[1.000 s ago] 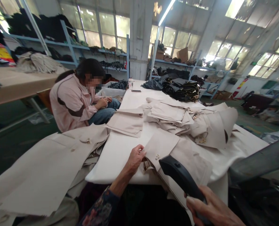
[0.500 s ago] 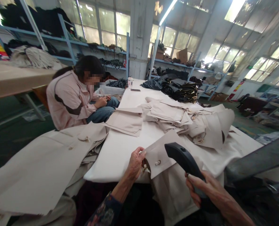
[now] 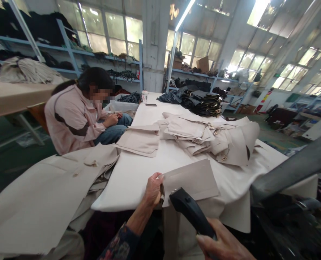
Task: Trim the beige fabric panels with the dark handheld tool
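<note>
My left hand (image 3: 153, 188) pinches the left edge of a beige fabric panel (image 3: 194, 178) at the front of the white-covered table. A bit of metal hardware shows by its fingers. My right hand (image 3: 218, 240) is wrapped around the handle of a black curved handheld device (image 3: 193, 211), whose kind I cannot make out. The device's head is over the panel's lower left part, and I cannot tell whether it touches. More beige cloth hangs below the panel over the table's front edge.
Beige pieces (image 3: 43, 198) with metal fittings lie at left. A flat beige stack (image 3: 138, 141) and a loose beige heap (image 3: 187, 130) rest on the table (image 3: 117, 187). Black pieces (image 3: 204, 103) are piled behind. A seated person (image 3: 71, 115) is at left; a grey metal beam (image 3: 293, 175) slants at right.
The black device has moved left and down toward my left hand, along with my right hand. The beige panel has turned and lies flatter. The view has shifted slightly.
</note>
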The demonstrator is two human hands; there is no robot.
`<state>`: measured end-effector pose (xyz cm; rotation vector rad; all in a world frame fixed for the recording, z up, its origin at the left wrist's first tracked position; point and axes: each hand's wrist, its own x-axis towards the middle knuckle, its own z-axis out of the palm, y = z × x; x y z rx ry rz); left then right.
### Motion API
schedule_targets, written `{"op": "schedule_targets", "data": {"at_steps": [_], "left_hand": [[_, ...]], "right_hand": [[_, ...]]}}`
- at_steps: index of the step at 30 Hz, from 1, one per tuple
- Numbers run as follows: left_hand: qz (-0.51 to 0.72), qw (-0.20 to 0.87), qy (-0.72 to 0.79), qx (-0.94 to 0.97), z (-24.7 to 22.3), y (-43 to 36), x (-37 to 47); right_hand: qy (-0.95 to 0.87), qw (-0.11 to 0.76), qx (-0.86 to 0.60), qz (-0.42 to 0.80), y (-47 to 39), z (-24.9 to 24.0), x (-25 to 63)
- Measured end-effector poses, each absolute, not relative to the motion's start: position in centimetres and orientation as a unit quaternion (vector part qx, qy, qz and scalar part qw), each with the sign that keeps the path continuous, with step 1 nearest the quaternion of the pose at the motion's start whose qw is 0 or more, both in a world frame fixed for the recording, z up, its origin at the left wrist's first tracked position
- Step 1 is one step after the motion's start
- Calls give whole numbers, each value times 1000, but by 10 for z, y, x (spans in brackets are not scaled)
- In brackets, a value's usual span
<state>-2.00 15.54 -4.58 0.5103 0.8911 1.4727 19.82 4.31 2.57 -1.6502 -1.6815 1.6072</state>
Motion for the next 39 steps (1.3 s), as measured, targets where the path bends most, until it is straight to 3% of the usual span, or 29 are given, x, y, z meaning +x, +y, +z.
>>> {"op": "schedule_targets", "data": {"at_steps": [9, 22, 28, 33, 39], "left_hand": [[646, 605, 412, 216, -49, 148, -22], [642, 610, 412, 211, -34, 131, -10], [644, 604, 409, 228, -19, 121, -10], [671, 547, 423, 266, 24, 142, -34], [755, 374, 422, 335, 134, 201, -78]], "right_hand": [[-588, 250, -497, 587, 54, 38, 212], [-593, 191, -508, 595, 25, 19, 198], [-610, 227, -474, 593, 45, 38, 184], [-607, 276, -492, 560, 40, 66, 207], [-626, 290, -531, 493, 20, 78, 244]]}}
